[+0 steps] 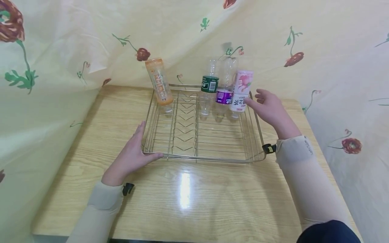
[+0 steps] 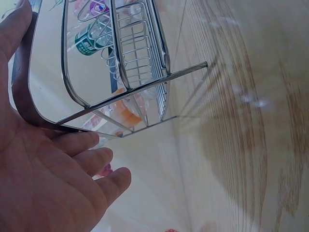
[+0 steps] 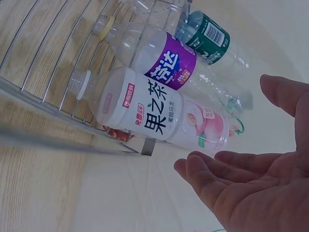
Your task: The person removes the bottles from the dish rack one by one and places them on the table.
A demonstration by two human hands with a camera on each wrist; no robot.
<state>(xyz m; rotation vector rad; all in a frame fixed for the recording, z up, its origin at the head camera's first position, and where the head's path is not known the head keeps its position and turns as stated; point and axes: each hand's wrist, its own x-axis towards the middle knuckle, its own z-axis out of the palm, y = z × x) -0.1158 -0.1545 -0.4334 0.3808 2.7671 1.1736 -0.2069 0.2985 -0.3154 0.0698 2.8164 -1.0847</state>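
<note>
A wire dish rack (image 1: 220,158) stands on the wooden table. My left hand (image 1: 130,157) is at its near left corner, thumb stretched along the front rail and fingers spread outside the left side. In the left wrist view those fingers (image 2: 111,186) are extended by the rack's metal rim (image 2: 24,96). My right hand (image 1: 270,108) is beside the pink-and-white peach tea bottle (image 1: 242,89), fingers loosely bent and holding nothing. In the right wrist view a gap separates thumb and fingers, with the bottle's base just beyond the fingertips (image 3: 181,166).
Neck-down inside the rack lean a clear bottle with a purple label (image 1: 224,97), one with a green label (image 1: 209,84) and an orange-labelled bottle (image 1: 159,82) at the left. A flowered cloth (image 1: 182,37) hangs behind and beside the table (image 1: 231,199).
</note>
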